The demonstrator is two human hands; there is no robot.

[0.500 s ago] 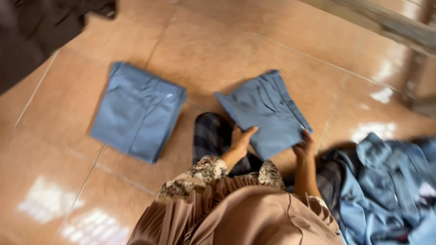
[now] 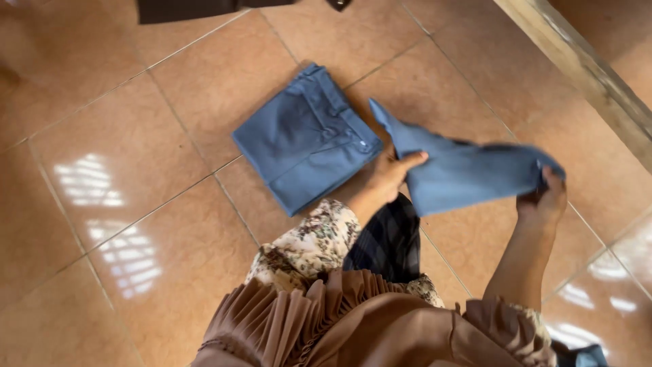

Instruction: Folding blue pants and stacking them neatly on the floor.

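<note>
A folded blue cotton garment (image 2: 468,170) is held above the glossy terracotta floor tiles (image 2: 136,136), gripped at its left edge by the left hand (image 2: 392,173) and at its right edge by the right hand (image 2: 543,200). Just left, folded blue trousers (image 2: 305,139) lie flat.

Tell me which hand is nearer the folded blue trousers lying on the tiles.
Left. The left hand grips the lifted blue garment right beside the folded trousers; the right hand holds the garment's far end, well clear.
</note>
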